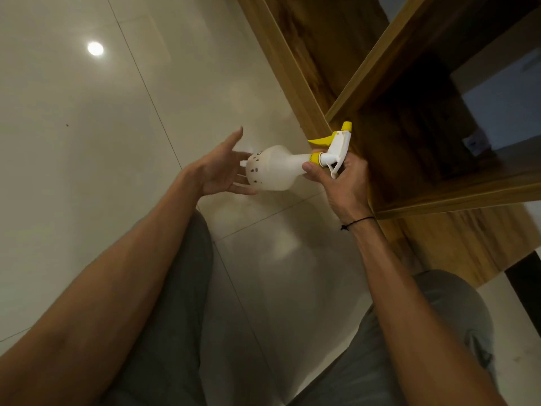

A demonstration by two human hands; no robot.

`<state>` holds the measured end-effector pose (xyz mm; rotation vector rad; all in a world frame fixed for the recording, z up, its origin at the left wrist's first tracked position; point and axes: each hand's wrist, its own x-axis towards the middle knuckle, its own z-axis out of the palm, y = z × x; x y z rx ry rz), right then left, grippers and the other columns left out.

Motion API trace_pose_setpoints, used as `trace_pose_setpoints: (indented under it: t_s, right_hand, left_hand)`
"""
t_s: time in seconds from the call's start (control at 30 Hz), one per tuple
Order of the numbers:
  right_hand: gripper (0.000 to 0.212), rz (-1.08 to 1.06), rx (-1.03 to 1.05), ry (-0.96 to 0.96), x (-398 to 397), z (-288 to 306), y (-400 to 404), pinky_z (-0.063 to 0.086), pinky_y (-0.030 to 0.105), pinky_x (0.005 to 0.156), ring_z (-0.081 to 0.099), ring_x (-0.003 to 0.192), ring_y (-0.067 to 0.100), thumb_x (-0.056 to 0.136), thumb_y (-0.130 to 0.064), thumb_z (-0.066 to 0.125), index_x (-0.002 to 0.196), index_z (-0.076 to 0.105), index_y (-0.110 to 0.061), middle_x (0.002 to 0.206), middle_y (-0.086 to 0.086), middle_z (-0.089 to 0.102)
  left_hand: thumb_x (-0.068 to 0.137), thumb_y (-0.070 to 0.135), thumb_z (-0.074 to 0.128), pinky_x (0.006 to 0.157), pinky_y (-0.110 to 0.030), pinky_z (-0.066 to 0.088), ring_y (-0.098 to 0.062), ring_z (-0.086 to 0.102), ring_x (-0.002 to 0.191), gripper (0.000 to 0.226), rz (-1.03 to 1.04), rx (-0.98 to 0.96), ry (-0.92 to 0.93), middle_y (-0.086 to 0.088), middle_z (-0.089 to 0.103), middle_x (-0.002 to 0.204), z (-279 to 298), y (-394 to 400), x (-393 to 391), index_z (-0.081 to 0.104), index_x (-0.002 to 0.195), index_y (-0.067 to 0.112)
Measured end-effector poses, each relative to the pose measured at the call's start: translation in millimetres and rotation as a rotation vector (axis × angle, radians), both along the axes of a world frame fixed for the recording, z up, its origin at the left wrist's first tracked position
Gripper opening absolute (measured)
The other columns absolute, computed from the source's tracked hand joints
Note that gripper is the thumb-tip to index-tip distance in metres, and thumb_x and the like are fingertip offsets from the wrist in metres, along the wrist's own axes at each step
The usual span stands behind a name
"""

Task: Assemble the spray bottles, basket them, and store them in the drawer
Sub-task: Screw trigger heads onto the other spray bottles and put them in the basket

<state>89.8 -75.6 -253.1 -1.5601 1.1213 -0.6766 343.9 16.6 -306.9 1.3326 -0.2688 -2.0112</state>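
Grey-trousered knees (175,332) nearest, right hand (342,183) clamped on spray bottle (278,168) neck, bottle horizontal in mid-air over tiled floor (87,142), left hand (222,171) splayed, fingers at bottle base, wooden cabinet (424,142) beyond.

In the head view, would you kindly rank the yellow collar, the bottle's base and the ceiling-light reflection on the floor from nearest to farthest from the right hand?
1. The yellow collar: beside the right hand, at its thumb tip.
2. The bottle's base: left of that hand, by the open left hand.
3. The light reflection: far upper left, on the tiled floor.
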Motion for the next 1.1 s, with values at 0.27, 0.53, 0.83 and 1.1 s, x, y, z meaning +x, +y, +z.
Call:
trace_pose_setpoints:
  t_s: [0.27, 0.53, 0.83, 1.1]
  right_hand:
    - [0.032, -0.063, 0.028, -0.167, -8.4, 4.3, -7.3, 0.065, 0.041, 0.085, 0.076, 0.105, 0.03, 0.082, -0.008, 0.087, 0.109, 0.071, 0.002, 0.105, 0.01, 0.075]
    - [0.028, -0.135, 0.094, -0.253, -9.2, 7.3, -9.5, 0.065, 0.039, 0.081, 0.077, 0.103, 0.028, 0.083, -0.007, 0.085, 0.107, 0.072, 0.001, 0.1, 0.007, 0.077]
    - [0.022, -0.139, 0.135, -0.334, -15.6, 8.7, -11.7, 0.066, 0.045, 0.083, 0.077, 0.105, 0.03, 0.082, -0.016, 0.087, 0.1, 0.076, -0.012, 0.1, 0.004, 0.08]
    - [0.02, -0.13, 0.138, -0.315, -16.7, 8.9, -9.8, 0.066, 0.044, 0.081, 0.076, 0.109, 0.029, 0.083, -0.014, 0.086, 0.1, 0.076, -0.019, 0.104, 0.004, 0.079]
  left_hand:
    - [0.082, 0.041, 0.087, 0.09, -0.041, 0.066, -0.04, 0.066, 0.124, 0.083, 0.123, -0.263, 0.323, -0.02, 0.052, 0.145, -9.0, -2.1, -20.9, 0.047, 0.152, 0.021]
    - [0.089, 0.084, 0.047, 0.094, -0.055, 0.063, -0.045, 0.062, 0.134, 0.095, 0.051, -0.224, 0.353, -0.025, 0.05, 0.157, -3.1, -0.5, -23.6, 0.046, 0.159, 0.021]
    - [0.091, 0.06, 0.07, 0.104, -0.061, 0.055, -0.043, 0.056, 0.139, 0.084, 0.196, -0.306, 0.349, -0.015, 0.05, 0.156, -9.8, -4.0, -25.8, 0.042, 0.161, 0.024]
    - [0.08, 0.023, 0.091, 0.102, -0.06, 0.056, -0.044, 0.055, 0.138, 0.094, 0.163, -0.443, 0.227, -0.01, 0.044, 0.154, -8.9, -3.6, -28.3, 0.041, 0.16, 0.025]
